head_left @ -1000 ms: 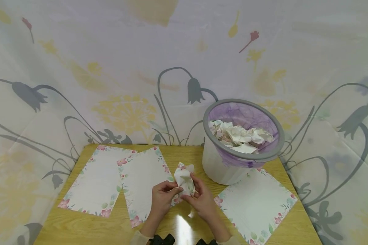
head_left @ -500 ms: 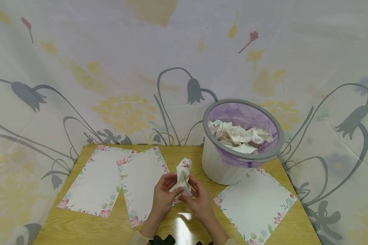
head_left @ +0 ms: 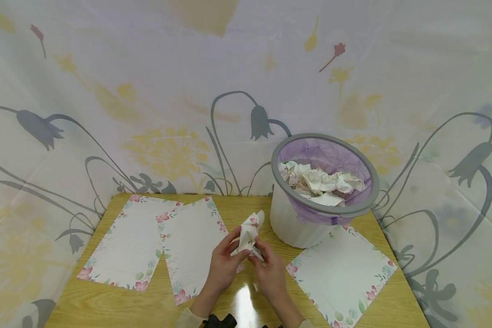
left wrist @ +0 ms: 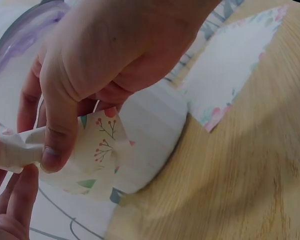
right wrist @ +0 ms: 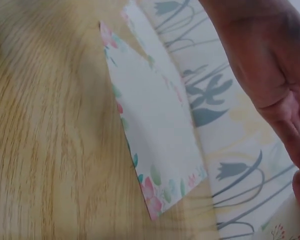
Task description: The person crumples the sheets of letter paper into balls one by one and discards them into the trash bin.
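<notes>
A crumpled sheet of flower-bordered paper (head_left: pixel 249 233) is held up above the table between both hands. My left hand (head_left: pixel 223 264) pinches it from the left, its thumb pressed on the paper (left wrist: pixel 97 155) in the left wrist view. From the right, my right hand (head_left: pixel 270 269) grips the lower end between thumb and fingers. In the right wrist view the right hand (right wrist: pixel 275 75) shows at the edge, with only a corner of the paper (right wrist: pixel 285 225) visible. Part of the crumpled sheet is hidden behind the fingers.
A white bin (head_left: pixel 291 223) with a grey rim and purple liner stands behind on the right, holding crumpled papers (head_left: pixel 320 180). Flat bordered sheets lie left (head_left: pixel 127 241), centre-left (head_left: pixel 192 246) and right (head_left: pixel 344 273) on the wooden table (head_left: pixel 106 305). A patterned cloth (head_left: pixel 168 82) hangs behind.
Both hands have turned the crumpled paper, whose top now leans to the right. The left hand has moved slightly right and up along it. The flat sheets and bin have stayed put.
</notes>
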`<move>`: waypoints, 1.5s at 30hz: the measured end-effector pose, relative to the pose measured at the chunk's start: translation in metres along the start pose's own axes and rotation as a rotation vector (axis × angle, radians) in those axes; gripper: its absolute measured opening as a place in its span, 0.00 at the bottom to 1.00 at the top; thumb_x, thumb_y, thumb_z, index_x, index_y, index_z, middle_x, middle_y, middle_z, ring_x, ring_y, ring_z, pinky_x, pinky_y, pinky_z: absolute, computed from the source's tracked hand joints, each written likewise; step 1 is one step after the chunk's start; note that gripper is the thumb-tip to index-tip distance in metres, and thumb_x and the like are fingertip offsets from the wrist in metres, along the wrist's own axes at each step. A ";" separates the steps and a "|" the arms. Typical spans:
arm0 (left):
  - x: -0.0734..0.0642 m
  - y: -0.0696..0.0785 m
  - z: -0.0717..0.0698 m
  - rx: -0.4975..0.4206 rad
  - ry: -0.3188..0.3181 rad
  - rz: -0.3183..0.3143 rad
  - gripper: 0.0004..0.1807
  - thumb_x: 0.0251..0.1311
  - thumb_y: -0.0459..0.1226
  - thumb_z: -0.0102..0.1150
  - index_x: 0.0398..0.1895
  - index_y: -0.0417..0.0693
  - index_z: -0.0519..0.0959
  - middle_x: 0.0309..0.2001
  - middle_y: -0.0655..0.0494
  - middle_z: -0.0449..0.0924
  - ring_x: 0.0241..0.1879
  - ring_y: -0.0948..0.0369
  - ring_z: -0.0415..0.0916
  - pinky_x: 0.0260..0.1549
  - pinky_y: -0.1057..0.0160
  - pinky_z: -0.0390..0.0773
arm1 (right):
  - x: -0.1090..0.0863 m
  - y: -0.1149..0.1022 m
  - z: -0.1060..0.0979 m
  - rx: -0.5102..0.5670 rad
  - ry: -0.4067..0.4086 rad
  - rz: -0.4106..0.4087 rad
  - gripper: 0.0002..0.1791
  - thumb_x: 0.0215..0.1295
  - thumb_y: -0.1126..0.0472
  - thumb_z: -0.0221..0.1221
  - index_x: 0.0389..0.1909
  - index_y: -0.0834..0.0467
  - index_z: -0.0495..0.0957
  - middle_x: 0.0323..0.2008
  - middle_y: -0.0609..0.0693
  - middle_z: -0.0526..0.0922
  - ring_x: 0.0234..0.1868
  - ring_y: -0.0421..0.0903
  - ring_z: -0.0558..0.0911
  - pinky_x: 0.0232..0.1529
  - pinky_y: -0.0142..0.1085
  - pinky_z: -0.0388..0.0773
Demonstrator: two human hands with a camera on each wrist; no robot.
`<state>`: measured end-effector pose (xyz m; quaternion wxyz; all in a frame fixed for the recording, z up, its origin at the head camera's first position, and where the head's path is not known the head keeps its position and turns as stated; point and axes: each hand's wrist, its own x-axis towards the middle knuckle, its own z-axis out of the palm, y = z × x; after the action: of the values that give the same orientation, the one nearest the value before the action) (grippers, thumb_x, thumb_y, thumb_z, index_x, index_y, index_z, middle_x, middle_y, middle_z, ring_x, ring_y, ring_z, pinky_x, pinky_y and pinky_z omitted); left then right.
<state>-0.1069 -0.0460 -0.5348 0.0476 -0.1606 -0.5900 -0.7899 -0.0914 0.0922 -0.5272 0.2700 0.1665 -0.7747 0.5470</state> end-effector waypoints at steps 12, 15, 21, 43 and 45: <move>0.003 0.035 -0.002 0.411 -0.012 0.093 0.39 0.53 0.24 0.70 0.70 0.34 0.66 0.69 0.39 0.67 0.69 0.46 0.61 0.58 0.33 0.67 | -0.013 0.024 0.000 -0.005 -0.034 0.000 0.22 0.46 0.82 0.69 0.43 0.64 0.85 0.38 0.57 0.88 0.32 0.49 0.88 0.28 0.25 0.80; 0.003 0.039 -0.006 0.401 -0.034 0.100 0.37 0.51 0.23 0.71 0.67 0.32 0.69 0.67 0.38 0.70 0.67 0.45 0.65 0.57 0.34 0.69 | -0.011 0.018 0.000 0.029 -0.050 0.061 0.20 0.45 0.83 0.69 0.41 0.66 0.85 0.36 0.60 0.88 0.34 0.54 0.88 0.30 0.27 0.82; 0.002 0.009 -0.016 0.270 -0.051 0.139 0.31 0.50 0.20 0.70 0.61 0.32 0.75 0.61 0.37 0.75 0.60 0.49 0.75 0.46 0.48 0.81 | 0.001 -0.012 -0.011 0.146 -0.111 0.311 0.19 0.50 0.81 0.67 0.45 0.73 0.80 0.38 0.67 0.85 0.39 0.53 0.87 0.36 0.32 0.83; -0.003 0.004 -0.012 0.189 0.062 -0.012 0.13 0.50 0.25 0.73 0.40 0.31 0.84 0.39 0.39 0.85 0.39 0.57 0.86 0.31 0.63 0.85 | -0.004 0.008 -0.017 0.129 -0.110 0.445 0.22 0.48 0.74 0.73 0.48 0.69 0.84 0.37 0.60 0.88 0.40 0.55 0.87 0.33 0.31 0.84; -0.003 0.004 -0.011 0.188 0.070 -0.022 0.10 0.51 0.25 0.72 0.37 0.31 0.84 0.37 0.40 0.85 0.36 0.57 0.86 0.29 0.64 0.84 | -0.007 0.017 -0.016 0.120 -0.094 0.420 0.23 0.47 0.72 0.74 0.48 0.66 0.85 0.36 0.57 0.88 0.39 0.52 0.88 0.33 0.31 0.83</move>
<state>-0.1049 -0.0578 -0.5351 0.0741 -0.1213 -0.6612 -0.7366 -0.0912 0.1124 -0.5401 0.1035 0.0427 -0.7701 0.6280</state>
